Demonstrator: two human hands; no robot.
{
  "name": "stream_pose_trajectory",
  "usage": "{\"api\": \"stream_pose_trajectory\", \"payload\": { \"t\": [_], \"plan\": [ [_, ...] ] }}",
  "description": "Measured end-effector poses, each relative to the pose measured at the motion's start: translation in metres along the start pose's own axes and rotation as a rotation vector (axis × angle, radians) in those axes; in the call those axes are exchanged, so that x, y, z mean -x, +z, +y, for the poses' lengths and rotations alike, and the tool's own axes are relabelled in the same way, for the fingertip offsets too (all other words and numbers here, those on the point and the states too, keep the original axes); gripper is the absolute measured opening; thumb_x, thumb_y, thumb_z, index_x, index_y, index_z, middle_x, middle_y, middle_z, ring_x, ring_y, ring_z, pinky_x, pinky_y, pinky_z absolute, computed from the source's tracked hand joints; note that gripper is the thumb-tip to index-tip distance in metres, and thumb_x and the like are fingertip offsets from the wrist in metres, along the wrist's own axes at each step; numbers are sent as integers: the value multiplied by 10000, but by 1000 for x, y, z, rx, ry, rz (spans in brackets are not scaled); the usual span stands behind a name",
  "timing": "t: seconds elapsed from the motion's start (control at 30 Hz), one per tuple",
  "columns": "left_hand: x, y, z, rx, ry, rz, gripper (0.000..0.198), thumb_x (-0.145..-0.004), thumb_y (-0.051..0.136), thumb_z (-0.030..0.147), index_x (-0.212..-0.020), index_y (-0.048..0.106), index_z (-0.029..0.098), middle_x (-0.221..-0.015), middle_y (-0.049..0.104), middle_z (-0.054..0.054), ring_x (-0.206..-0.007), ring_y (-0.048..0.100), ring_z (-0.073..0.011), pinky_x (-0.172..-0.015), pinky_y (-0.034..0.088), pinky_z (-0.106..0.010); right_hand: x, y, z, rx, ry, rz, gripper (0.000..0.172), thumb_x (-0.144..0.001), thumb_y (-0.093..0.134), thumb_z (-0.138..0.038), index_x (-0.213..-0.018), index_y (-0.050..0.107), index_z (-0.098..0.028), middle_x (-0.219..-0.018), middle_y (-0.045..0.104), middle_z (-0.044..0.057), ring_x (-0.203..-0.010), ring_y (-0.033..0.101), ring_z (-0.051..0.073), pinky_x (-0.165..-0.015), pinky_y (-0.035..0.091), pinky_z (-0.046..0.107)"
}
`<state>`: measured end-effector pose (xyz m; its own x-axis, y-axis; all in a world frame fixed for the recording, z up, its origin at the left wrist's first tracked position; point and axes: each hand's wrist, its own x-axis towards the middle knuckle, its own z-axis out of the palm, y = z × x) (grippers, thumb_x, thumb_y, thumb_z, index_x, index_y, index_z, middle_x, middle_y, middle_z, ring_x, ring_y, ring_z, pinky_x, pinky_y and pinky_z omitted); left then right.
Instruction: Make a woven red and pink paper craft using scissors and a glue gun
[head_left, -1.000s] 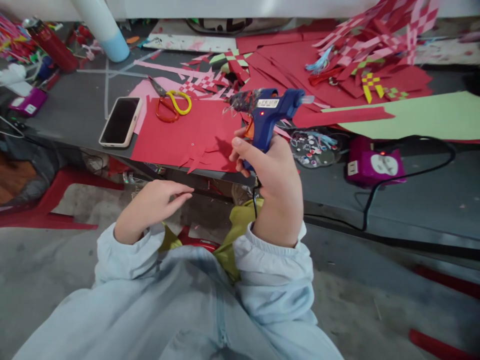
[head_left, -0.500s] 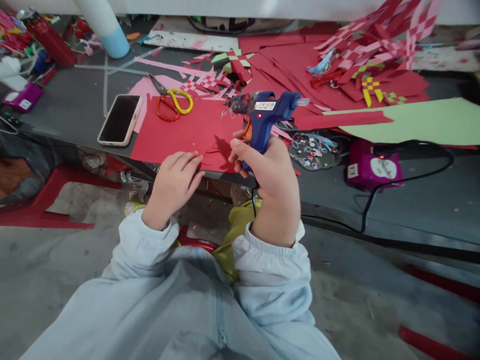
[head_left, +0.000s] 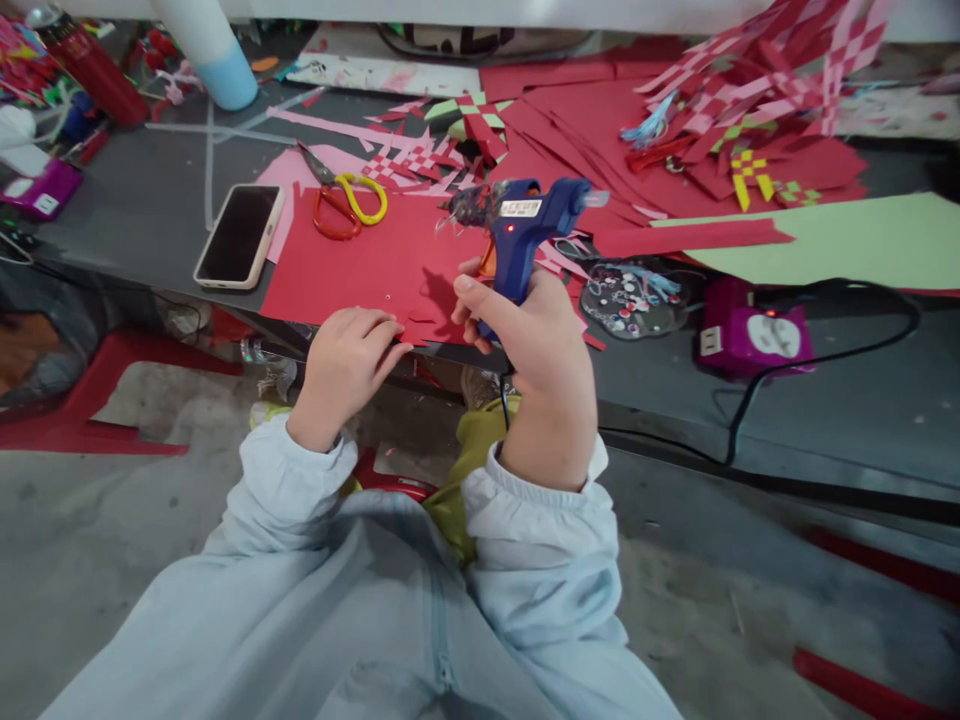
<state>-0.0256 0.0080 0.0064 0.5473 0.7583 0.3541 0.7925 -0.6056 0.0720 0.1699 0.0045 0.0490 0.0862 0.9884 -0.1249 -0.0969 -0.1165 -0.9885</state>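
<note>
In my right hand [head_left: 536, 335] is a blue hot glue gun [head_left: 517, 230], gripped by its handle with the fingers near its orange trigger. Its nozzle points left above the red paper sheet [head_left: 337, 270], and strings of glue hang from it. A red light glows on its side. My left hand [head_left: 349, 365] rests at the sheet's near edge, fingers bent and thumb close to them, on a small red paper piece [head_left: 421, 317]; the fingertips are partly hidden. Scissors [head_left: 349, 205] with red and yellow handles lie on the sheet, beyond my left hand.
A phone [head_left: 240, 237] lies left of the sheet. Woven paper strips [head_left: 416, 160] are behind it. To the right are a dish of beads [head_left: 634, 300], a purple power socket [head_left: 754, 330] with a black cable, and green paper [head_left: 832, 240]. A blue-white bottle [head_left: 214, 60] stands at back left.
The glue gun and my right hand have shifted slightly left. My left hand stays at the paper's edge with its fingers a little more bent.
</note>
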Motion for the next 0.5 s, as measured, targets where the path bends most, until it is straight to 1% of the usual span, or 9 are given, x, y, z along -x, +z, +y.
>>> {"api": "stream_pose_trajectory", "payload": {
  "t": [0.1,0.27,0.37,0.5],
  "plan": [
    [-1,0,0,12,-16,-1,315,-961,476,405,-988,688,173,-1040,736,-85,-954,651,-253,-880,486,-393,-1,0,1,4,0,-1,200,-776,693,-344,-871,566,-222,-611,592,-39,-499,547,87,-468,451,232],
    [-3,4,1,29,-48,46,312,-981,436,370,-978,682,179,-975,745,-81,-923,663,-219,-976,459,-396,-2,0,3,11,-18,-11,199,-782,690,-359,-857,566,-223,-621,591,-31,-497,543,87,-455,431,230],
    [-6,7,1,-4,-86,51,347,-992,394,379,-972,678,181,-954,739,-89,-908,661,-220,-951,467,-395,-2,-1,4,43,-21,-21,225,-787,695,-400,-840,568,-222,-617,585,-29,-488,535,85,-434,404,221],
    [-12,12,0,-23,-149,62,366,-989,394,407,-962,673,171,-977,736,-98,-904,653,-238,-869,466,-388,2,-8,4,103,8,-80,311,-818,651,-505,-778,572,-207,-581,575,-20,-437,496,75,-394,363,212]
  ]
}}
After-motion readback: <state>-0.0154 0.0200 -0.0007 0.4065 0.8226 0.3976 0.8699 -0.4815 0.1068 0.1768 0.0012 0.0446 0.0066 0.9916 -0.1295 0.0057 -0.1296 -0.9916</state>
